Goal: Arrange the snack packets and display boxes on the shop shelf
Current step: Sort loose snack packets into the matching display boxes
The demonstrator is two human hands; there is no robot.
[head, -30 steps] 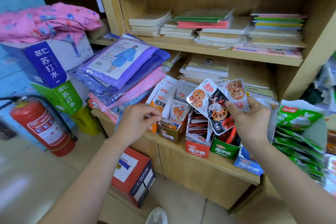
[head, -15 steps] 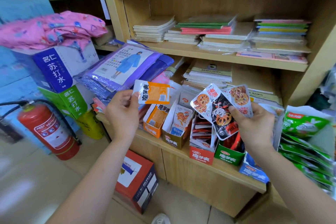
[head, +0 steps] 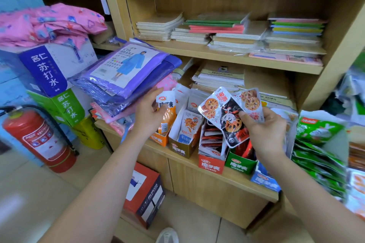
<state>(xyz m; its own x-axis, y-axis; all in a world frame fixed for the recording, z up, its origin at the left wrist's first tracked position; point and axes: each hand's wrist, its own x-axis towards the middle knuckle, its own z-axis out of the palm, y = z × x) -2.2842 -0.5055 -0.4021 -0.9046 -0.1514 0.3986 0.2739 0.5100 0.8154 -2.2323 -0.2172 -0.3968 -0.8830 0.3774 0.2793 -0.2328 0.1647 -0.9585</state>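
A: left hand (head: 150, 112) status?
B: Pinching the top of an orange packet (head: 167, 116). Packet is upright, lower end in the orange box (head: 158, 140), leftmost in the row on the shelf (head: 237, 181).
A: right hand (head: 264, 128)?
B: Fingers curled round a fan of snack packets (head: 227, 112), held above the red box (head: 211, 165) and green box (head: 240, 163).
A: Other boxes?
B: brown box (head: 180, 149) sits between orange and red. blue box (head: 264, 180) is just right of green. All along the shelf's front edge.

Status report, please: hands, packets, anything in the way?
Left hand grips orange-and-white plastic snack packet at orange cardboard display box. Right hand holds fanned lotus-root-print packets. Purple plastic raincoat packs lie close beside box.
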